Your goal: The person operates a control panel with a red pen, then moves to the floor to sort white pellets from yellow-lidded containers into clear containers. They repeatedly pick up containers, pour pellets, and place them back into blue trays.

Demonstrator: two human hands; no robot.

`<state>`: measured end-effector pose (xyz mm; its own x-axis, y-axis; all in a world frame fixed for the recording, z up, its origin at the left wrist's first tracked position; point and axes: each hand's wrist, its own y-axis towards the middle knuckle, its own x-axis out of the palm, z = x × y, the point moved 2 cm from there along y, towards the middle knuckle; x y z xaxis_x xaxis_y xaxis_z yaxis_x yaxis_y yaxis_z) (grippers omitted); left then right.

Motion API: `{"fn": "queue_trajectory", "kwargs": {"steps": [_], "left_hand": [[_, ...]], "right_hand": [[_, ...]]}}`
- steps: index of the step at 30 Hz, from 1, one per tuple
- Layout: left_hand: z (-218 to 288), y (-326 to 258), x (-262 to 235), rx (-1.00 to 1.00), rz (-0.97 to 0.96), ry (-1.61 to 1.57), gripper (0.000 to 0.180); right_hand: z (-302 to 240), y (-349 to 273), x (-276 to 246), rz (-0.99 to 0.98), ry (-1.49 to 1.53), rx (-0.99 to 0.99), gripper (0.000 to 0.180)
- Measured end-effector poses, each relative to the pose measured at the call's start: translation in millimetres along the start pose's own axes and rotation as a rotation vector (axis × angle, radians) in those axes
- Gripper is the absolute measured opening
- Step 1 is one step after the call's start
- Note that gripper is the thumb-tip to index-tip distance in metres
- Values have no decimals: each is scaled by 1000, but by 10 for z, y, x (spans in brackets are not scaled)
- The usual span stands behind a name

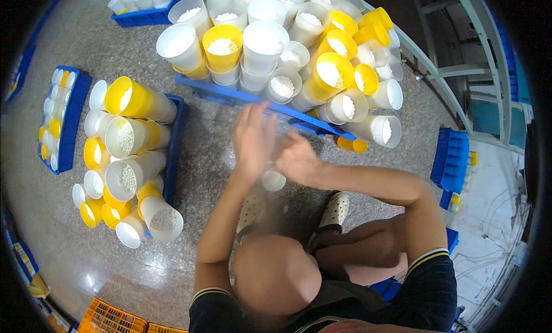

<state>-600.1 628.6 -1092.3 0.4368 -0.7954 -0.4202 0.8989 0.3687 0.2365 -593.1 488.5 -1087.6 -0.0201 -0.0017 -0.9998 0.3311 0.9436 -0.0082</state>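
My left hand (253, 140) is raised in front of me, its blurred fingers stretched away from me toward the blue crate's near edge. Close beside it, my right hand (296, 159) bends inward with fingers smeared by motion. Whether anything lies between the two hands cannot be made out. Just below them, toward my feet, is a small whitish cup (273, 181); the frame does not show what it rests on. Beyond the hands, a blue crate (253, 100) bears many white and yellow cups (223, 45) filled with white pellets.
On the left, another blue crate (176, 155) holds tilted stacks of cups (127, 181) with pellets. A further blue crate (72, 123) of cups lies farther left. Orange crates (109, 320) sit at lower left, blue crates (449, 160) at right. A metal frame (443, 71) stands upper right.
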Motion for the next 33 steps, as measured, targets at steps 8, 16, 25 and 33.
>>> {"fn": "queue_trajectory", "kwargs": {"steps": [8,16,25,33], "left_hand": [[-36,182,146,-70,25,-26,47],[49,272,315,-63,38,-28,57],[-120,-94,224,-140,-8,-78,57],[-476,-863,-185,-353,-45,-104,40]], "right_hand": [[636,800,-1160,-55,-736,252,20],[744,1219,-1042,-407,-612,425,19],[814,1213,-1003,-288,-582,382,18],[486,616,-1672,38,-506,162,13]]}}
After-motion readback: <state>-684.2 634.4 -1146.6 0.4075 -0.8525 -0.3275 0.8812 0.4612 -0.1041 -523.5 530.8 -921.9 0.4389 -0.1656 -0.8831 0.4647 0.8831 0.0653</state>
